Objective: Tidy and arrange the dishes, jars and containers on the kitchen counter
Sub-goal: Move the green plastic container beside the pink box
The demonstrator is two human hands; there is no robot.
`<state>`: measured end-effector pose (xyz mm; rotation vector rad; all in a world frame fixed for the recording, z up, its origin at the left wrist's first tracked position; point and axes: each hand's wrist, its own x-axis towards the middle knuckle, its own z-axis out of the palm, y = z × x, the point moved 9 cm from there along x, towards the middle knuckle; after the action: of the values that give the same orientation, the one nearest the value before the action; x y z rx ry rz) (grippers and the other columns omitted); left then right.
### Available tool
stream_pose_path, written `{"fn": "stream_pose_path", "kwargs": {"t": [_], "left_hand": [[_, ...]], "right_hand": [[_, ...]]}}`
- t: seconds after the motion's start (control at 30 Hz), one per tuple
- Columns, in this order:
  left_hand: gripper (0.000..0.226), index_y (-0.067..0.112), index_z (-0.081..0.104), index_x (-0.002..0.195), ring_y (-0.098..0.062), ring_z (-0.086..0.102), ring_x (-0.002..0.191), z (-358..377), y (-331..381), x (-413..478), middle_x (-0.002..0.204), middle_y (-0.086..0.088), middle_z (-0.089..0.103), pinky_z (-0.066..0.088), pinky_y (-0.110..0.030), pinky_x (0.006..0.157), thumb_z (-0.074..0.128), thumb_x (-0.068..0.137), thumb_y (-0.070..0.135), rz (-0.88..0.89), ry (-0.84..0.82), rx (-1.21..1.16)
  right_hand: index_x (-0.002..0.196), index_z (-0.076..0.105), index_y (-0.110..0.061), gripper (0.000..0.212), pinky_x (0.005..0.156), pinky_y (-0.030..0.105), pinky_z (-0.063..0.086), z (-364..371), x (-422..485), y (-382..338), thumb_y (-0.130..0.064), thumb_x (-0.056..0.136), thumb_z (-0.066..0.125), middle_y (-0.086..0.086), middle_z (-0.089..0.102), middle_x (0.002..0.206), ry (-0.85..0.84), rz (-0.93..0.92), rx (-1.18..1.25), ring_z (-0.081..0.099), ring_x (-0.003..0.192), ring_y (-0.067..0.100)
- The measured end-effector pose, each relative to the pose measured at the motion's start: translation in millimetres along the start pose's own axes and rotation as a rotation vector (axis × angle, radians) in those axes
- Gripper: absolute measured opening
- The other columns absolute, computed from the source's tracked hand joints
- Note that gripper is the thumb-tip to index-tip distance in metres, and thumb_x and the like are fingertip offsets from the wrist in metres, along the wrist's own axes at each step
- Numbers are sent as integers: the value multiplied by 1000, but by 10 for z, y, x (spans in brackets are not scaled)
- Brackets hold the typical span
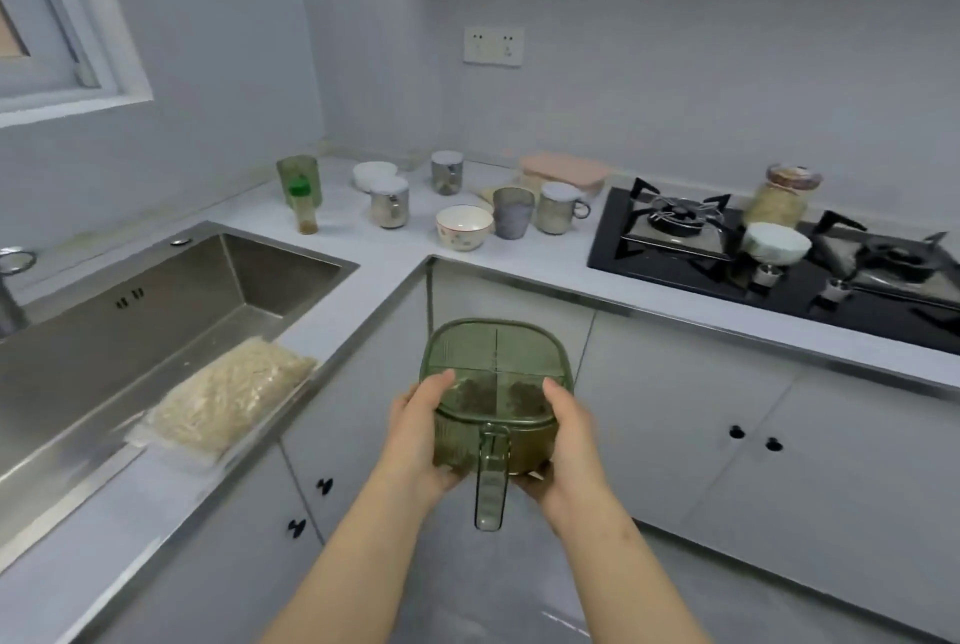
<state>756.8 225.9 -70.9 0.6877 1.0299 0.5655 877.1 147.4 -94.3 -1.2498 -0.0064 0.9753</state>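
Two-handed hold on a green lidded container [493, 352]: left hand [421, 430] and right hand [569, 441] curled round its sides. Held in the air right of the sink [130, 331]. Bag of noodles [228, 399] on the sink's near rim.

The sink [156, 311] lies left of the stove [779, 254], with a bowl [464, 226] on the counter [395, 254] between them.

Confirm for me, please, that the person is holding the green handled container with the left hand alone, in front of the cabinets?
Not quite: both hands hold it. The head view shows the left hand and the right hand gripping opposite sides of the green handled container, in front of the cabinets.
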Motion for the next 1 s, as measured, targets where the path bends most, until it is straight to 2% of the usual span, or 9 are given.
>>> {"fn": "stream_pose_path", "kwargs": {"t": [0.07, 0.17, 0.37, 0.5, 0.57, 0.77, 0.9, 1.0], "left_hand": [[48, 19, 51, 125, -25, 62, 88, 433, -196, 65, 113, -8, 62, 53, -33, 57, 62, 83, 38, -46, -65, 35], [50, 17, 51, 125, -28, 64, 91, 1060, -453, 151, 115, -10, 62, 53, -33, 50, 63, 82, 38, -97, -154, 122], [51, 19, 52, 124, -26, 61, 95, 2203, -974, 319, 113, -7, 61, 49, -33, 61, 65, 79, 40, -184, -315, 316], [44, 21, 50, 122, -24, 60, 91, 2999, -1210, 361, 108, -5, 61, 49, -32, 60, 63, 83, 37, -201, -444, 373], [45, 21, 50, 122, -23, 60, 89, 3347, -1254, 422, 107, -5, 62, 48, -31, 60, 63, 83, 37, -199, -489, 394], [46, 24, 52, 121, -26, 61, 97, 4422, -1303, 642, 111, -5, 63, 53, -35, 68, 65, 79, 38, -181, -616, 457], [34, 18, 58, 114, -23, 62, 83, 5069, -1500, 566, 94, -3, 65, 53, -31, 65, 61, 84, 33, -208, -745, 525], [33, 20, 58, 113, -23, 62, 85, 5395, -1705, 481, 94, -3, 64, 52, -33, 69, 61, 84, 34, -231, -792, 579]], "right_hand": [[117, 58, -24, 53, 81, 53, 54, -409, 69, -201, -53, 72, 60, 8, 68, 110, 67, -21, 21, 65, 100, 30], [118, 56, -24, 45, 81, 56, 53, -1005, 131, -467, -49, 81, 58, 9, 67, 111, 180, -57, 92, 65, 98, 31], [117, 54, -25, 37, 85, 48, 52, -2010, 150, -961, -44, 85, 57, 7, 66, 112, 382, -130, 226, 63, 98, 28], [116, 55, -25, 38, 71, 36, 55, -2578, 251, -1344, -46, 84, 56, 6, 67, 112, 498, -185, 303, 64, 98, 26], [118, 55, -25, 40, 64, 30, 51, -2775, 326, -1543, -47, 85, 55, 5, 66, 112, 545, -209, 320, 64, 95, 23], [119, 53, -25, 38, 72, 35, 53, -3272, 623, -2211, -45, 86, 54, 6, 63, 112, 640, -291, 398, 61, 99, 25], [119, 54, -26, 38, 70, 35, 54, -3710, 657, -2487, -46, 86, 55, 3, 65, 112, 728, -356, 459, 63, 99, 25], [120, 54, -26, 39, 70, 36, 54, -4023, 611, -2599, -45, 86, 55, 3, 64, 111, 781, -383, 508, 62, 99, 25]]}}
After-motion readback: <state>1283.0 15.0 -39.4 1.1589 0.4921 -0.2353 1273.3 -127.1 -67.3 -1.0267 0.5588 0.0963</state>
